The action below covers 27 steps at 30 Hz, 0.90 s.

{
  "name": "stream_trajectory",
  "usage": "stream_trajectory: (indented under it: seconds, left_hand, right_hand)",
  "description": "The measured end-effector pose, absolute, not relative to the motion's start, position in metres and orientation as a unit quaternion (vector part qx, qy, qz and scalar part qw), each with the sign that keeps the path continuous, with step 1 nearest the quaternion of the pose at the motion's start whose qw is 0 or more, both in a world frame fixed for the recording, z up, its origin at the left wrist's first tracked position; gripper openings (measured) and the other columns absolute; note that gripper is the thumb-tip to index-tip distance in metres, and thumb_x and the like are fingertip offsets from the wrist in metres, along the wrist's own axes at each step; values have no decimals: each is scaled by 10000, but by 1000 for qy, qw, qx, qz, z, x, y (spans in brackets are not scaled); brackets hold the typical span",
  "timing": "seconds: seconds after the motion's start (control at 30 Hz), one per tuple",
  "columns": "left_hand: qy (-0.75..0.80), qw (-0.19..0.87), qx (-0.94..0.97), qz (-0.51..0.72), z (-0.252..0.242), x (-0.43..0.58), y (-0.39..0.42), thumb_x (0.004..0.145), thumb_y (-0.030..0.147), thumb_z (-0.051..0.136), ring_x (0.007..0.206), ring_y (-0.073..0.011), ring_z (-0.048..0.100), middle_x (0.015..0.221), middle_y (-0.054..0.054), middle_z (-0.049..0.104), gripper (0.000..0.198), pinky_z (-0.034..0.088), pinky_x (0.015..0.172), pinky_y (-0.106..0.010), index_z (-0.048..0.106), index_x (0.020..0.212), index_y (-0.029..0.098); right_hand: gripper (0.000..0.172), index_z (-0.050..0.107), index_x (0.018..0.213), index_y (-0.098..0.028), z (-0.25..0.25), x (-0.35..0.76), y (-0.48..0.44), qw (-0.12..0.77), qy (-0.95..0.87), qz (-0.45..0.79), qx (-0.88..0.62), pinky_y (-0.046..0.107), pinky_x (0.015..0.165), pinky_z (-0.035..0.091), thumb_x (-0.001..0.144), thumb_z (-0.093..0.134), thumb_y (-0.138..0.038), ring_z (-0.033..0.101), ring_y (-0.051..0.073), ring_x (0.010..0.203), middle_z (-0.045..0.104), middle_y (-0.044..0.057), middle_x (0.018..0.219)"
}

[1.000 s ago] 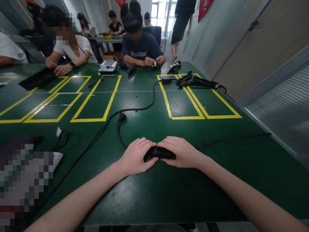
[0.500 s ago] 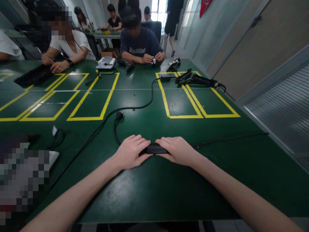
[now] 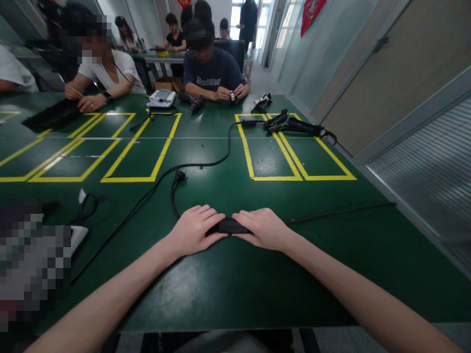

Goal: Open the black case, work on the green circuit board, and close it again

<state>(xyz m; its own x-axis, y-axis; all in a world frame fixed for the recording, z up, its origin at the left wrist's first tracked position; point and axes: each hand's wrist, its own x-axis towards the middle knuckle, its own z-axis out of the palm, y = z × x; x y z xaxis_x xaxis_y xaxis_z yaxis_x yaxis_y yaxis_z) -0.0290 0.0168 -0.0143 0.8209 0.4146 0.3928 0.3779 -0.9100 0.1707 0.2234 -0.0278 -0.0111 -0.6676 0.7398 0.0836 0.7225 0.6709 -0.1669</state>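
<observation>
While plug point(image 3: 180, 174) lies beyond | left fingers point(image 3: 211, 215): pinching black block point(image 3: 232, 226) | right fingers point(image 3: 244, 216): pinching opposite end

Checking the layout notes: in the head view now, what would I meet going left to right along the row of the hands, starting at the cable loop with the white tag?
Cable loop with its white tag, long black cable, left hand, black block, right hand, thin dark cord.
</observation>
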Motion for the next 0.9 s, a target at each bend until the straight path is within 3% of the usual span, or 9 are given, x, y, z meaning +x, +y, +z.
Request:
stream_trajectory:
  seconds: [0.2, 0.43, 0.57, 0.73, 0.83, 0.9]
  left_hand:
    - [198, 68, 954, 214, -10, -30, 12, 1090, 473, 475, 845, -225, 673, 964, -101, 744, 406, 529, 736, -352, 685, 1171, 135]
    - [184, 51, 950, 246, -5, -27, 9, 1099, 456, 462, 894, -225, 708, 1042, -105, 766, 406, 522, 750, -351, 642, 1256, 127]
    - [163, 23, 958, 233, -4, -28, 10, 1113, 432, 417, 858, -224, 692, 1021, -105, 779, 398, 485, 700, -353, 657, 1210, 129]
    - [162, 22, 963, 214, -5, -28, 11, 1093, 483, 460, 836, -222, 681, 981, -105, 780, 417, 476, 694, -352, 677, 1175, 137]
    - [176, 18, 950, 256, -3, -28, 10, 1068, 435, 541, 956, -237, 703, 1082, -113, 780, 381, 520, 815, -372, 649, 1301, 154]
    - [195, -13, 930, 311, 0, -30, 9, 1031, 382, 609, 1125, -275, 690, 1260, -125, 747, 425, 513, 983, -441, 593, 1416, 203]
  right_hand:
    - [364, 558, 1341, -162, -5, 227, -34, 104, -917, 86, -375, 306, 673, 484, 1076, 521, -409, 711, 219, 839, 704, 75, 980]
    - [337, 570, 1360, -180, -3, 230, -40, 134, -912, 82, -379, 290, 635, 459, 1050, 527, -305, 679, 195, 774, 690, 91, 1033]
    - [364, 587, 1253, -209, 2, 230, -44, 229, -834, 298, -405, 256, 645, 469, 953, 689, -388, 638, 160, 755, 683, 39, 988]
    - [344, 571, 1093, -209, 6, 225, -47, 237, -685, 546, -419, 212, 565, 385, 905, 732, -449, 494, 94, 634, 597, -21, 902]
    - [435, 564, 1009, -207, 9, 229, -42, 282, -623, 602, -412, 222, 589, 385, 844, 777, -548, 515, 107, 680, 654, 8, 923]
    - [470, 542, 991, -220, 16, 239, -36, 316, -577, 622, -424, 219, 516, 316, 823, 773, -593, 459, 92, 587, 713, 33, 938]
